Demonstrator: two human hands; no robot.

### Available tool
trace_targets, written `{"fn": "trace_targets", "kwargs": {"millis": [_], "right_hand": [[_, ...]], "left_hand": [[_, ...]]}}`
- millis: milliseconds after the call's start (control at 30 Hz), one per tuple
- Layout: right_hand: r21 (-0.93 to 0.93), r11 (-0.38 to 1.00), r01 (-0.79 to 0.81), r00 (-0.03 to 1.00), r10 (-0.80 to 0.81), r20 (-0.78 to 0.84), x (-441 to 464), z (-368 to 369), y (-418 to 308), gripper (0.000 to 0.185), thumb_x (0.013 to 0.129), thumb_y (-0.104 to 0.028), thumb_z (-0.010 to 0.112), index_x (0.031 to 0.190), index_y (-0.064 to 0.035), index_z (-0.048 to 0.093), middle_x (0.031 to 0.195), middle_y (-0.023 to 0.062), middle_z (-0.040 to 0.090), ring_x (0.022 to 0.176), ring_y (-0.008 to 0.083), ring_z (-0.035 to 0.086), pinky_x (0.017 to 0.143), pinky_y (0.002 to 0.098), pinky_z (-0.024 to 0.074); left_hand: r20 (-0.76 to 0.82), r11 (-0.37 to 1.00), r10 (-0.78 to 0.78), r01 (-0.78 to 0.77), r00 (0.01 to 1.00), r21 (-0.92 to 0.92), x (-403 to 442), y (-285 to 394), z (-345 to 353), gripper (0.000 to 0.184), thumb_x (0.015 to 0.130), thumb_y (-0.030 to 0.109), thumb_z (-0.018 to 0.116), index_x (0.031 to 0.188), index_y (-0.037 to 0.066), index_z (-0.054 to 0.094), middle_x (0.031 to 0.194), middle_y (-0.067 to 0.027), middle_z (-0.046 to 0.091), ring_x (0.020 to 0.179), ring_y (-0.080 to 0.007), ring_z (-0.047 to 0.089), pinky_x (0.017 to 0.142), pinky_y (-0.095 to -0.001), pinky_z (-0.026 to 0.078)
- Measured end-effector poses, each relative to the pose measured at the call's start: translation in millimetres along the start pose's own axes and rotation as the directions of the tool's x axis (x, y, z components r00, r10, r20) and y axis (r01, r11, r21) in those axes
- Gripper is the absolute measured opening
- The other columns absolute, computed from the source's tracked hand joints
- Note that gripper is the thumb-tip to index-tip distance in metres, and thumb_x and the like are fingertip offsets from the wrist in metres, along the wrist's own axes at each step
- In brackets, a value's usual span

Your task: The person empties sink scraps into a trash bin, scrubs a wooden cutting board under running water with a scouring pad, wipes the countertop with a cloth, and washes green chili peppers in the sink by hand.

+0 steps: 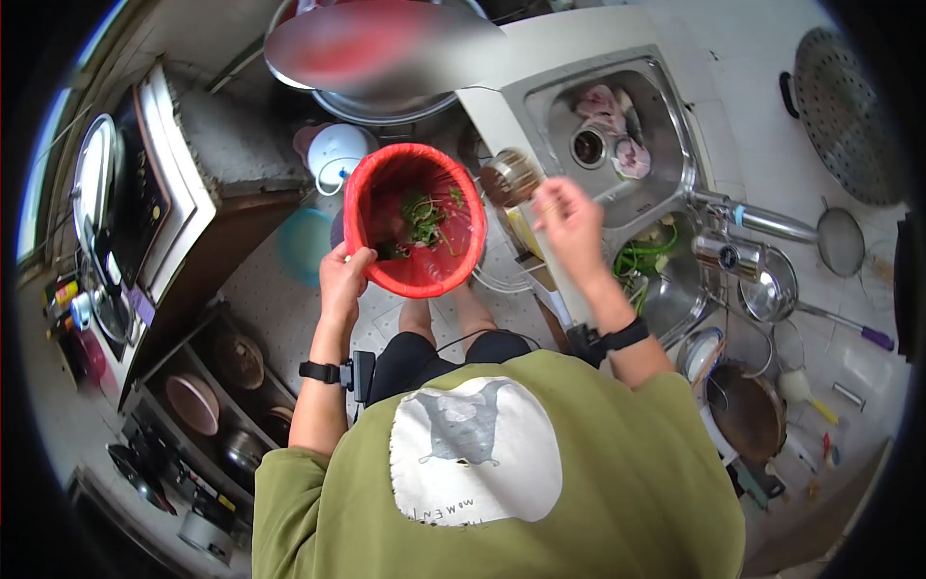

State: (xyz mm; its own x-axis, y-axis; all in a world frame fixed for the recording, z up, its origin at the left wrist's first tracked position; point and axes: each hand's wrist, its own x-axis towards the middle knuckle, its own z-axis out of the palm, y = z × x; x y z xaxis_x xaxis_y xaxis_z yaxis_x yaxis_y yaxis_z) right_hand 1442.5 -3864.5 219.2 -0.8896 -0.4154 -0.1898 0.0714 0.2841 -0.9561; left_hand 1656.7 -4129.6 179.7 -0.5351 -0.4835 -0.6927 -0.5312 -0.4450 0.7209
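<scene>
My left hand (345,280) grips the near-left rim of a red bin (415,287), which seems to be lined with a red bag. Green leafy scraps (424,220) lie inside it. To the right of the bin, my right hand (571,220) is closed on a metal sink strainer (510,178), slightly blurred, held between the bin and the sink. The strainer is tilted, and its contents cannot be made out. In the upper sink basin (666,106), pale pink pieces that look like raw meat or fish (632,158) lie around the uncovered drain hole (588,148).
Green vegetables (644,256) lie in the nearer basin, beside the faucet (762,222). A white lidded container (340,154) and a light-blue basin (307,246) stand on the floor left of the bin. Pans (193,403) fill the lower-left shelves. A perforated steamer tray (849,116) hangs at right.
</scene>
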Motion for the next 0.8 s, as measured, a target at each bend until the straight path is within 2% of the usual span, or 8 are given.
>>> {"fn": "trace_targets", "kwargs": {"millis": [167,233,267,333,367,500,600,800], "right_hand": [[-0.448,0.894,-0.027,0.982,-0.060,-0.178,82,-104,46,0.017,0.098,-0.019,0.066,0.097,-0.0020,0.069,0.075,0.0110,0.072,0.070,0.0196,0.073,0.058,0.0354,0.0564],[-0.842,0.540,-0.004,0.988,-0.128,-0.087,110,-132,89,0.019,0.095,-0.022,0.065,0.096,-0.0034,0.070,0.080,0.0184,0.073,0.076,0.0349,0.073,0.067,0.0460,0.0581],[-0.842,0.540,-0.012,0.987,-0.126,-0.095,124,-141,120,0.019,0.095,-0.022,0.065,0.096,-0.0034,0.070,0.080,0.0184,0.073,0.076,0.0349,0.073,0.067,0.0460,0.0581],[-0.944,0.326,-0.043,0.982,-0.160,-0.100,145,-149,163,0.019,0.092,-0.024,0.065,0.095,-0.0064,0.072,0.084,0.0208,0.073,0.081,0.0436,0.071,0.077,0.0516,0.0571],[-0.948,0.311,-0.071,0.993,-0.066,-0.096,150,-149,174,0.018,0.091,-0.023,0.066,0.098,-0.0075,0.073,0.088,0.0186,0.074,0.087,0.0412,0.072,0.082,0.0494,0.0570],[-0.900,0.423,-0.109,0.990,0.128,-0.060,149,-150,203,0.017,0.090,-0.019,0.067,0.100,-0.0088,0.076,0.098,0.0192,0.074,0.100,0.0390,0.070,0.087,0.0490,0.0558],[-0.862,0.487,-0.139,0.990,0.077,-0.116,135,-166,193,0.018,0.088,-0.016,0.067,0.101,-0.0104,0.077,0.101,0.0197,0.074,0.099,0.0394,0.070,0.088,0.0486,0.0558],[-0.912,0.308,-0.272,0.962,0.123,-0.245,127,-220,179,0.021,0.083,-0.012,0.065,0.101,-0.0097,0.077,0.096,0.0202,0.074,0.096,0.0400,0.070,0.087,0.0472,0.0556]], "left_hand": [[0.026,0.999,-0.036,0.035,0.999,0.023,0,-8,15,0.004,0.085,0.007,0.067,0.088,0.006,0.070,0.062,0.0051,0.056,0.042,-0.0023,0.037,0.040,-0.0219,0.024],[0.031,0.996,-0.073,0.072,0.997,0.049,-2,-10,19,0.005,0.086,0.007,0.067,0.090,0.007,0.070,0.064,0.0049,0.058,0.042,-0.0022,0.038,0.040,-0.0217,0.025],[0.037,0.996,-0.074,0.072,0.997,0.054,-3,-12,21,0.005,0.086,0.007,0.067,0.090,0.007,0.070,0.064,0.0049,0.058,0.042,-0.0022,0.038,0.040,-0.0217,0.025],[0.049,0.994,-0.111,0.109,0.993,0.033,-4,-17,25,0.007,0.086,0.007,0.066,0.092,0.007,0.071,0.066,0.0048,0.059,0.042,-0.0021,0.038,0.040,-0.0214,0.026],[0.058,0.993,-0.113,0.111,0.992,0.039,-4,-19,27,0.008,0.087,0.006,0.066,0.093,0.006,0.071,0.067,0.0047,0.060,0.042,-0.0020,0.038,0.040,-0.0212,0.026],[0.073,0.991,-0.133,0.132,0.988,0.019,0,-27,37,0.007,0.087,0.005,0.066,0.092,0.006,0.070,0.067,0.0045,0.060,0.042,-0.0017,0.038,0.040,-0.0212,0.025],[0.055,0.987,-0.153,0.149,0.987,0.060,2,-28,44,0.006,0.086,0.005,0.066,0.091,0.005,0.070,0.065,0.0048,0.059,0.043,-0.0015,0.037,0.040,-0.0215,0.025],[0.046,0.986,-0.142,0.138,0.989,0.096,8,-30,58,0.005,0.088,0.006,0.065,0.089,0.008,0.069,0.062,0.0067,0.054,0.041,-0.0020,0.035,0.040,-0.0215,0.025]]}}
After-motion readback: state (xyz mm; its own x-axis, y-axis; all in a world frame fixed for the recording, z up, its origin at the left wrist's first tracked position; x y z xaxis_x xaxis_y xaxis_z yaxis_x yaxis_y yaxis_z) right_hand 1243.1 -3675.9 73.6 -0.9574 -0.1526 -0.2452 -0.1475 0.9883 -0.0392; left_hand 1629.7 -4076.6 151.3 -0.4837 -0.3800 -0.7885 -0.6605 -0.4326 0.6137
